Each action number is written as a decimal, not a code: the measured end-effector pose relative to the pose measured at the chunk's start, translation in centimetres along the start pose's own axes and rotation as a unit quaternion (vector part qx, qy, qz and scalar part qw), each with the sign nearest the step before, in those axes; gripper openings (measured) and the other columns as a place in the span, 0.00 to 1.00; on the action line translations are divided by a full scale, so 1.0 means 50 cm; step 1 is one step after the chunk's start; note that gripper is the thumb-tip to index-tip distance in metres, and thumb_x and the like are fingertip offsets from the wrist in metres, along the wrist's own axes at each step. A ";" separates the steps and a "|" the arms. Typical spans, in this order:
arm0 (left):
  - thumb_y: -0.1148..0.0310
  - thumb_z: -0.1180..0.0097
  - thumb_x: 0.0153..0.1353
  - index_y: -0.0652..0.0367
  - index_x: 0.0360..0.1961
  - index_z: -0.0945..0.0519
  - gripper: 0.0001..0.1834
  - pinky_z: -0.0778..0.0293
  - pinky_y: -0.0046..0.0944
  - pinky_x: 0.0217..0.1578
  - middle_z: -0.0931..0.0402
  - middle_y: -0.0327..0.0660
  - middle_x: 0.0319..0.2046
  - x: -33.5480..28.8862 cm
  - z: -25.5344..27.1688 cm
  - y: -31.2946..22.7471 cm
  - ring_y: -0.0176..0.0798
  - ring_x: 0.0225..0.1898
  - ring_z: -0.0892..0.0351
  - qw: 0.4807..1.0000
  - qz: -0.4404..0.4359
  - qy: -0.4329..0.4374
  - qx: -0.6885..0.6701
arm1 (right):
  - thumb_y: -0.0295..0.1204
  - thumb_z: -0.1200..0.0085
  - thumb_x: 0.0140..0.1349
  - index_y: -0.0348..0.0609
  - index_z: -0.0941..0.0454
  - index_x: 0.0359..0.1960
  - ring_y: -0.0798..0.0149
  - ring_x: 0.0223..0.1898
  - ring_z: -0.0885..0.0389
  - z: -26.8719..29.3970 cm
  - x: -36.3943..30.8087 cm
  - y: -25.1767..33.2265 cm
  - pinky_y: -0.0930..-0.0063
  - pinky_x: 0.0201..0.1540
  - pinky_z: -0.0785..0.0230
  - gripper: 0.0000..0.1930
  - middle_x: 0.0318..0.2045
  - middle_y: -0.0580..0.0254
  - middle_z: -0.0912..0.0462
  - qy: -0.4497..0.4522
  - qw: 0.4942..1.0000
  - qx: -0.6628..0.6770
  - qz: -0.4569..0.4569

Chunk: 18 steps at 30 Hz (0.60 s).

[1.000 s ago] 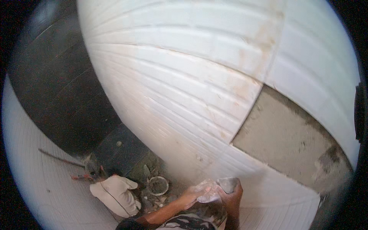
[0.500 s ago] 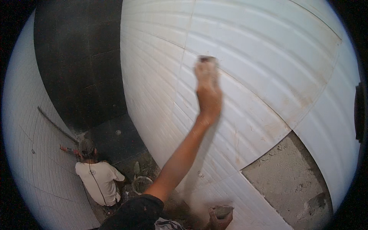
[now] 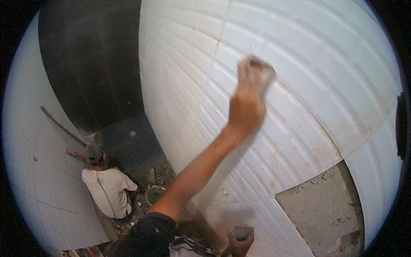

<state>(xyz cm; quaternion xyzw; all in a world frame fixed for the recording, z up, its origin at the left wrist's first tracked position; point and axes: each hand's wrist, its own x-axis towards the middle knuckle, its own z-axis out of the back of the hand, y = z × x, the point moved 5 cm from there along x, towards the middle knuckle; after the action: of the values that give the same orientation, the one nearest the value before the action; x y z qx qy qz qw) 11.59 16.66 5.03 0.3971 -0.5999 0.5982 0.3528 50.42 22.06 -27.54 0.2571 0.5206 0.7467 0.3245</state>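
My left arm, in a dark sleeve, reaches up across a white ribbed tiled wall (image 3: 192,64). My left hand (image 3: 248,100) is closed on a small greyish-white flat piece (image 3: 267,73), blurred by motion, pressed at a joint between tiles. Whether it is a scraper or a pad I cannot tell. At the lower edge, my right hand (image 3: 240,247) is wrapped round a small grey cup-shaped thing (image 3: 243,232). Its contents cannot be made out. Brownish smears mark the tiles near the joints.
Bare grey cement (image 3: 321,210) shows in a gap among the tiles at lower right. A co-worker in a pale shirt (image 3: 107,188) crouches at lower left. Near them stand a bucket (image 3: 155,195) and rubble. Dark tiles (image 3: 90,64) cover the far wall.
My left hand has moved rightward along the tile joint with the piece in it. My right hand has shifted slightly left, still holding the grey thing. The view has tilted slightly.
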 end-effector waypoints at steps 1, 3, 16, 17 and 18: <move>0.81 0.52 0.62 0.72 0.62 0.26 0.25 0.37 0.55 0.70 0.40 0.72 0.68 0.048 0.009 0.009 0.72 0.73 0.46 0.997 0.069 -0.002 -0.046 | 0.24 0.28 0.52 0.42 0.23 0.48 0.67 0.40 0.23 -0.001 0.000 0.002 0.70 0.43 0.27 0.22 0.37 0.66 0.19 0.006 1.000 0.002 -0.010; 0.81 0.53 0.63 0.71 0.60 0.24 0.23 0.37 0.55 0.70 0.37 0.70 0.68 0.019 -0.009 -0.004 0.70 0.73 0.44 0.999 -0.005 -0.041 0.023 | 0.25 0.30 0.54 0.42 0.23 0.47 0.67 0.38 0.23 -0.012 -0.001 0.014 0.69 0.41 0.27 0.19 0.35 0.65 0.19 0.030 0.999 0.000 -0.037; 0.61 0.64 0.78 0.70 0.73 0.39 0.29 0.58 0.64 0.75 0.48 0.61 0.75 0.071 0.017 0.138 0.64 0.78 0.56 0.999 -0.008 -0.049 -0.018 | 0.38 0.49 0.74 0.39 0.37 0.61 0.64 0.24 0.17 -0.173 0.203 0.548 0.71 0.25 0.24 0.22 0.37 0.45 0.15 0.003 0.959 0.261 0.112; 0.59 0.66 0.79 0.70 0.73 0.40 0.30 0.60 0.64 0.75 0.49 0.61 0.76 0.044 0.018 0.159 0.64 0.78 0.58 0.998 0.003 -0.048 -0.031 | 0.39 0.50 0.74 0.40 0.39 0.62 0.63 0.18 0.19 -0.205 0.235 0.569 0.71 0.21 0.25 0.23 0.35 0.45 0.16 0.015 0.944 0.301 0.132; 0.58 0.67 0.79 0.70 0.74 0.42 0.31 0.62 0.65 0.75 0.51 0.61 0.76 0.019 0.018 0.181 0.64 0.79 0.60 0.998 0.016 -0.044 -0.047 | 0.39 0.51 0.75 0.41 0.40 0.62 0.65 0.15 0.22 -0.233 0.264 0.604 0.71 0.17 0.28 0.22 0.32 0.48 0.17 0.010 0.942 0.302 0.146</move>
<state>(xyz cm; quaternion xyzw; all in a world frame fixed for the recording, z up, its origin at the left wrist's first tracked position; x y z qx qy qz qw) 3.07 15.45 1.91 0.3963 -0.6487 0.5572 0.3342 26.79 17.42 -2.21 0.4087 0.6815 0.5962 0.1138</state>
